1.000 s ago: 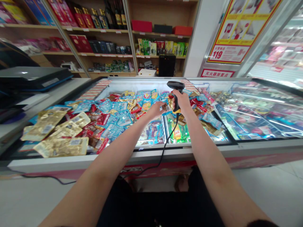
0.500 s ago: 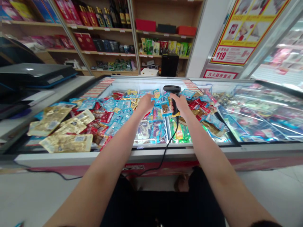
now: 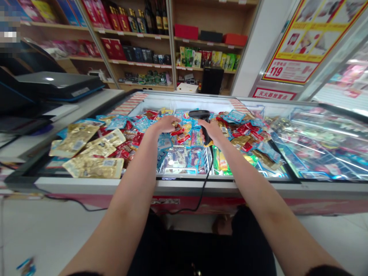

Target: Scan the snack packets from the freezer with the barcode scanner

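Note:
My right hand (image 3: 211, 130) is wrapped around the handle of a black handheld barcode scanner (image 3: 199, 114) with a yellow-orange base, its head pointing left over the freezer. A black cable (image 3: 204, 188) drops from the handle over the freezer's front edge. To the left, my left hand (image 3: 166, 124) is palm down with fingers curled onto a small red and gold snack packet (image 3: 176, 125); the fingertips are partly hidden. More red packets (image 3: 181, 136) lie just below those fingers, among blue packets (image 3: 164, 142).
Gold packets (image 3: 106, 167) are piled at the left of the chest freezer (image 3: 97, 185), mixed packets (image 3: 247, 132) at the right. Glass covers its right section. A flat grey device (image 3: 61, 82) stands on the left counter. Shelves of goods (image 3: 143, 65) rise behind. A small packet (image 3: 27, 266) lies on the floor.
My left hand has moved left, away from the scanner, over the red packets. My right hand has shifted slightly left and down with the scanner. The blue packet in front of the scanner no longer shows there.

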{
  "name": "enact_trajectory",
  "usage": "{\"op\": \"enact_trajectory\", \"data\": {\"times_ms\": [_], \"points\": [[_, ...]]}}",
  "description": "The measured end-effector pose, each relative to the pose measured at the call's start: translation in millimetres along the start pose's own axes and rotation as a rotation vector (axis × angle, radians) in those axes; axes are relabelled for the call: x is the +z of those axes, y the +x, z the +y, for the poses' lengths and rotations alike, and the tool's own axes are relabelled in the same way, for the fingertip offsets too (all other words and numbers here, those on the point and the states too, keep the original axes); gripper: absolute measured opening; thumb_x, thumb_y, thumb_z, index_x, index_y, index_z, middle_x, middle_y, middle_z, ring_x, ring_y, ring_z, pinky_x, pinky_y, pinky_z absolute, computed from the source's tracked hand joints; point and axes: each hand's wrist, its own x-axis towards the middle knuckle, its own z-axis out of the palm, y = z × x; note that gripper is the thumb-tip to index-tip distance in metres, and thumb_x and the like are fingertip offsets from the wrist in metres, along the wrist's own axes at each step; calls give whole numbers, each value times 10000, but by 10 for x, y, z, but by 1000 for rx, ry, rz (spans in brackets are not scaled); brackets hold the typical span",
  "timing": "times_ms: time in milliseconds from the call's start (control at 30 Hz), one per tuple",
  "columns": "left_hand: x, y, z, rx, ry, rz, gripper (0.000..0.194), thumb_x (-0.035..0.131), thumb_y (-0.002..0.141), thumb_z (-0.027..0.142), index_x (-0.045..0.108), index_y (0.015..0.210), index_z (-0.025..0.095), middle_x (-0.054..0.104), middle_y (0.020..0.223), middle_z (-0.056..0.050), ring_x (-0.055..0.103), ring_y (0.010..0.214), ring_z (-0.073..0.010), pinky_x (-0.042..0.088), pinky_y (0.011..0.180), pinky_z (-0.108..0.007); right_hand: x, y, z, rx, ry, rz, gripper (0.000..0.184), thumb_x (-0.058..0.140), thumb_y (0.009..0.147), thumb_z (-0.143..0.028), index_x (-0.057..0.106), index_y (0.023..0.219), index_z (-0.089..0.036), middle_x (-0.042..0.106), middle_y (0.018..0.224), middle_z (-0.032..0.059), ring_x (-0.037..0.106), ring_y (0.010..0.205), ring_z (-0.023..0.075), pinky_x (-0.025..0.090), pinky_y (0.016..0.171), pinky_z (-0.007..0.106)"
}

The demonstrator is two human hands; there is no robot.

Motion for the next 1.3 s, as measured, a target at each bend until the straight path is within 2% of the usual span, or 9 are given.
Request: {"op": "enact_trajectory", "data": {"times_ms": [100,233,500,600,800,933,1033,1167,1300], "points": [[-19,-50,13,34,131,-110,649,675,507,52,818,1082,314,655,1472,-92,531,1458,-384,377,1247,-498,115,7,4,9,-6,-12,332,746,945,-340,515,732,-232,551,476,-35,475,338,114,399,337,232],[21,-35,-12,25,225,-79,635,788,548,149,791,1155,337,560,1567,-86,418,1532,-415,313,1272,-578,167,-13,8,-5,-19,-25,303,700,982,-299,516,751,-233,544,468,-43,465,338,113,391,335,230],[75,96,-56,180,-11,88,196,823,552,197,730,720,233,725,1013,-51,648,1196,-313,418,1202,-426,35,38,71,-42,28,8,325,749,938,-360,512,753,-236,547,474,-39,470,351,120,405,337,245],[99,83,-10,203,-117,146,123,800,597,226,684,636,244,744,939,-46,669,1167,-302,453,1161,-399,-5,59,86,-49,41,6,333,759,922,-380,508,756,-238,555,491,-37,477,352,117,406,342,243],[129,31,75,116,-194,111,121,740,621,160,740,691,258,778,895,-45,731,1018,-302,544,1019,-366,-28,51,68,-65,65,33,281,712,948,-343,515,779,-235,565,511,-47,484,348,108,402,347,230],[132,0,147,177,-195,75,271,703,610,127,807,822,260,781,1124,-55,688,1218,-296,473,1149,-364,-37,51,70,-71,66,33,291,715,947,-344,515,766,-234,573,514,-37,491,349,112,406,348,234],[202,-23,220,174,-25,9,331,780,578,175,808,894,268,761,1207,-77,596,1362,-353,356,1261,-474,-47,53,73,-71,54,30,300,724,943,-353,516,762,-236,574,519,-39,488,347,112,410,349,238],[311,-36,292,168,133,-41,294,831,565,188,758,844,247,753,1085,-98,626,1289,-395,356,1237,-534,-53,45,65,-76,64,41,266,705,962,-339,532,790,-232,571,506,-46,481,346,115,404,338,240],[373,-25,346,216,33,91,207,827,663,215,673,799,235,737,916,-61,690,1100,-330,376,1200,-512,-55,32,54,-73,83,55,276,711,966,-337,532,788,-227,564,498,-51,486,342,113,402,329,234]]}}
